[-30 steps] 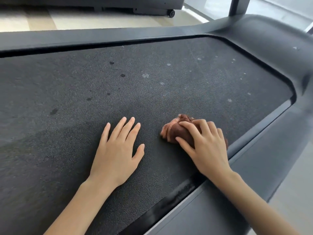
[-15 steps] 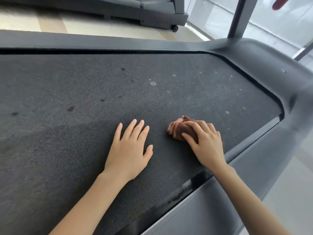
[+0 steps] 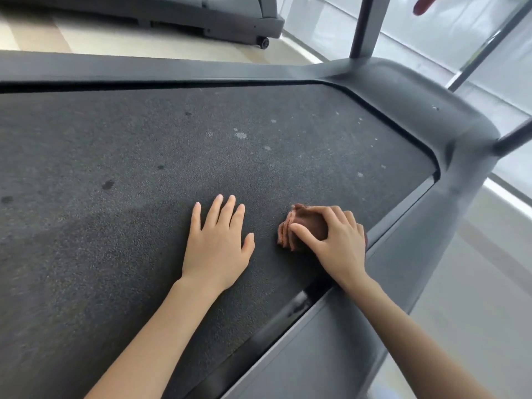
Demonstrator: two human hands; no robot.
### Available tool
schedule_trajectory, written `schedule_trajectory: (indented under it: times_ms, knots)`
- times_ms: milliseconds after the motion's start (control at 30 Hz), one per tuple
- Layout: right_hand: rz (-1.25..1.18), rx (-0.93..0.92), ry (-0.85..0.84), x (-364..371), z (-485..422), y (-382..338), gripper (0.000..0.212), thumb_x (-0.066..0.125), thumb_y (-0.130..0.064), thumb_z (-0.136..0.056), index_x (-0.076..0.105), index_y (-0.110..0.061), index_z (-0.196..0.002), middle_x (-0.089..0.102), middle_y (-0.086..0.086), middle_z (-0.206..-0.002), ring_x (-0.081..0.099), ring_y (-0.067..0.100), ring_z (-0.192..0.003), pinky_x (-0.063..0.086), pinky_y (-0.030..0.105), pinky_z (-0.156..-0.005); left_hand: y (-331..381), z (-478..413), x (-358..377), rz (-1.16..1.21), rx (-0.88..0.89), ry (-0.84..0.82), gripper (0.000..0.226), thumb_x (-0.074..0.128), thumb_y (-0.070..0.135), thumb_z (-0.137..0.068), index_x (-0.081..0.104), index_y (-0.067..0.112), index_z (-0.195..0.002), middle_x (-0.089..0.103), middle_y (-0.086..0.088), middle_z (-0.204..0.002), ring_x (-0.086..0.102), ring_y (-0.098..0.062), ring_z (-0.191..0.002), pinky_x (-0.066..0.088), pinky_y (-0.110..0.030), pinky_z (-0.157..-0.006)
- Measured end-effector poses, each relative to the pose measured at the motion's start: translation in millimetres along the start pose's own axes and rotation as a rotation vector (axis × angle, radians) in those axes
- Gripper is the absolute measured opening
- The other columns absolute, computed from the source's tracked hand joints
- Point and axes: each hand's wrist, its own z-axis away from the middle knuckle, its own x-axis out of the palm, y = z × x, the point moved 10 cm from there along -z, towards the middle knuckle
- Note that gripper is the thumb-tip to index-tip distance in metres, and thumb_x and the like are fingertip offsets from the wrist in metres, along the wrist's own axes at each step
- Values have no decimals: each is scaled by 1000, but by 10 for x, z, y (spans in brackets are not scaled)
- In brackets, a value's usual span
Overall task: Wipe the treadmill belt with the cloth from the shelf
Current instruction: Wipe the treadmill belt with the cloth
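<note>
The treadmill belt (image 3: 115, 254), a dark, rough-textured surface, fills most of the view. On the belt's left part sit a few dark spots (image 3: 108, 184), well apart from both hands. Near the belt's middle the left hand (image 3: 217, 243) lies palm down and flat on the belt. Its grip is wide: the fingers are straight and slightly spread, the thumb is out to the side, and it holds nothing. Beyond that hand, toward the belt's far side, a scatter of pale specks (image 3: 240, 135) marks the surface. Just to the right of the left hand, apart from it, the brown cloth (image 3: 305, 228) rests on the belt as a bunched, folded wad, close to the belt's right edge. The right hand (image 3: 339, 246) lies on top of the cloth with its grip closed round it. The fingers curl over the top of the cloth and the thumb presses against its folded left side, while the wrist crosses the belt's edge. Along that edge runs the grey side rail (image 3: 331, 341), touching the belt's border. At the belt's right end the rounded grey cover (image 3: 417, 90) wraps round its corner, and a dark upright post (image 3: 365, 24) rises from the cover. Past the belt's far side, across a strip of pale floor, stands a second treadmill (image 3: 201, 15).
</note>
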Motion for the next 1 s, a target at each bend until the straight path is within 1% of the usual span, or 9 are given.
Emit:
schedule_trajectory:
  times_ms: [100, 167, 300, 400, 500, 600, 767, 833, 1000]
  knots:
    - [8, -44, 46, 26, -100, 33, 57, 44, -75, -69, 64, -31, -100, 61, -9, -98, 53, 21, -97, 37, 36, -82, 20, -24, -10, -19, 20, 19, 59, 37, 40, -83, 61, 5, -123, 57, -14, -132, 50, -32, -126, 36, -60, -101]
    - [14, -99, 41, 70, -217, 64, 55, 46, -73, -69, 64, -30, -99, 61, -7, -94, 55, 22, -94, 40, 35, -78, 37, -61, 4, -18, 30, 36, 58, 43, 39, -81, 62, 3, -122, 57, -15, -131, 50, -34, -125, 38, -61, -99]
    - [-20, -176, 63, 170, -605, 228, 55, 49, -72, -71, 65, -29, -99, 61, -6, -90, 56, 22, -91, 46, 36, -77, 192, -173, 66, -31, 77, 49, 64, 33, 43, -83, 60, 3, -124, 56, -12, -134, 49, -33, -126, 38, -59, -100]
    - [-34, -171, 49, 301, -1093, 428, 52, 54, -71, -74, 63, -29, -104, 61, -5, -97, 54, 21, -96, 44, 36, -80, 336, -336, 153, -54, 99, 36, 63, 32, 45, -85, 58, 6, -127, 53, -9, -137, 46, -29, -129, 36, -56, -104]
    - [-66, -206, 53, 409, -1581, 563, 49, 61, -65, -75, 63, -27, -106, 62, -3, -99, 55, 23, -98, 42, 35, -80, 422, -522, 237, -56, 53, 22, 63, 32, 47, -87, 55, 9, -132, 50, -5, -141, 42, -25, -133, 33, -53, -107]
    - [-99, -260, 29, 502, -1888, 594, 47, 62, -63, -76, 64, -26, -106, 62, -2, -99, 55, 24, -98, 43, 38, -82, 456, -614, 273, -54, -8, 12, 62, 30, 49, -90, 50, 13, -137, 44, -1, -146, 35, -21, -137, 23, -48, -113]
    - [-98, -455, 34, 444, -1740, 545, 49, 44, -66, -82, 62, -36, -116, 59, -4, -98, 52, 25, -91, 35, 36, -75, 470, -584, 278, -104, -35, -42, 62, 28, 51, -93, 43, 17, -142, 36, 4, -150, 23, -15, -142, 13, -41, -113]
    - [-112, -522, 15, 403, -1573, 544, 46, 43, -63, -83, 64, -35, -113, 58, -4, -97, 51, 24, -89, 32, 33, -73, 469, -588, 293, -116, -54, -71, 63, 26, 53, -94, 39, 18, -144, 31, 6, -152, 18, -13, -143, 10, -40, -114]
    - [-182, -620, 7, 185, -1095, 650, 41, 49, -60, -81, 69, -31, -102, 61, -5, -96, 53, 25, -85, 35, 35, -69, 496, -583, 268, -142, -84, -86, 61, 29, 51, -93, 38, 19, -144, 31, 6, -152, 17, -12, -143, 10, -39, -115]
